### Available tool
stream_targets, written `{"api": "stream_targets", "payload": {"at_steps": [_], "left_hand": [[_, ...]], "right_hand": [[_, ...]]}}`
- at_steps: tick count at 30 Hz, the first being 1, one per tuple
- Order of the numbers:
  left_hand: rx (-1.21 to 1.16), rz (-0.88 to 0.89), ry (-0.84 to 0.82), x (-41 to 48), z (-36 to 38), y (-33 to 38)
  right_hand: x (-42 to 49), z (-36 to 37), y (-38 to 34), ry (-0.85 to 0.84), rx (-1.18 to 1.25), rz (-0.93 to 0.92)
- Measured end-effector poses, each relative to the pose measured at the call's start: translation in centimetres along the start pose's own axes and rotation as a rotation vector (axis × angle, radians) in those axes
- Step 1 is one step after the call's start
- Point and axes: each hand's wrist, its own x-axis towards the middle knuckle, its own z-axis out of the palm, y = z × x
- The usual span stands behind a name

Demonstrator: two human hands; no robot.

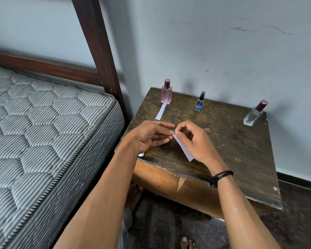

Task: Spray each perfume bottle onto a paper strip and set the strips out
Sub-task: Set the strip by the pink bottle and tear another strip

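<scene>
Three perfume bottles stand along the back of the wooden table point(232, 141): a pink bottle point(166, 93) at the left, a small blue bottle point(200, 102) in the middle, and a clear bottle point(254, 114) with a dark red cap at the right. A white paper strip point(161, 111) lies flat in front of the pink bottle. My right hand point(194, 139) pinches the top end of another white strip point(183, 149) that hangs down toward me. My left hand point(151, 135) touches that same end with its fingertips. A bit of white paper point(141, 154) shows under my left wrist.
A striped mattress point(43, 132) on a dark wooden bed frame point(97, 51) sits close on the left of the table. A pale wall runs behind. My bare feet point(135, 196) are on the dark floor below the table's front edge.
</scene>
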Motion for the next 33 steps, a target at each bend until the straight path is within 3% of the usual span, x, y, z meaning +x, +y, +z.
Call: {"api": "stream_targets", "payload": {"at_steps": [10,25,33], "left_hand": [[0.188,-0.019,-0.071,-0.24,-0.10,0.22],[-0.054,-0.052,-0.142,0.04,0.09,0.00],[0.093,-0.037,-0.092,-0.37,-0.36,0.30]], "right_hand": [[-0.10,0.08,-0.21,-0.095,-0.043,-0.032],[-0.18,-0.07,-0.70,0.054,-0.015,-0.140],[-0.46,-0.34,-0.92,0.071,-0.036,-0.164]]}}
